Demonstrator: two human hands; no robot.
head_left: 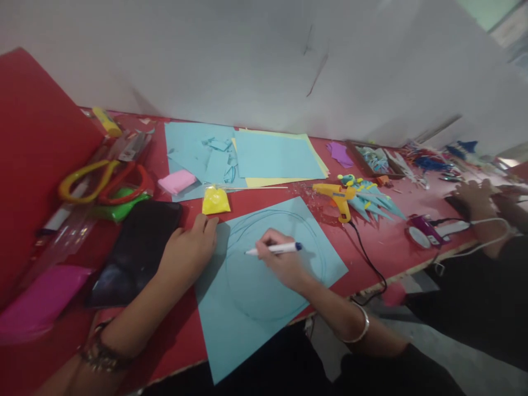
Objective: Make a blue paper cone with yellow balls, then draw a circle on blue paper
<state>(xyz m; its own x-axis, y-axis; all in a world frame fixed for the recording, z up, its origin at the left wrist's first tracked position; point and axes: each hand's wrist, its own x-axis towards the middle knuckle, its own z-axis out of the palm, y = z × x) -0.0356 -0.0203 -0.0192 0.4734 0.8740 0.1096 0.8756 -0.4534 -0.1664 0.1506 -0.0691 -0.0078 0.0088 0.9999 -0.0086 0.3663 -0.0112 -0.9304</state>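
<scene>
A blue sheet of paper [231, 341] lies at an angle on the red table, its near corner hanging past the front edge. Drawn on it is a large, uneven circle in dark line. My right hand [284, 264] grips a white marker [282, 248] with a dark blue end, its tip at the paper inside the circle's upper left. My left hand [193, 242] rests by the sheet's left edge, fingers curled; whether anything is under them is hidden. Just beyond those fingers sits a small yellow packet [215, 201].
Scissors [105, 184], a dark phone-like slab [136, 247] and a pink packet [45, 297] lie left. Behind are blue sheets [276, 157] and paper scraps [218, 157]. A yellow glue gun [336, 195] with a cord stands right. Farther right are another person's hands [474, 198].
</scene>
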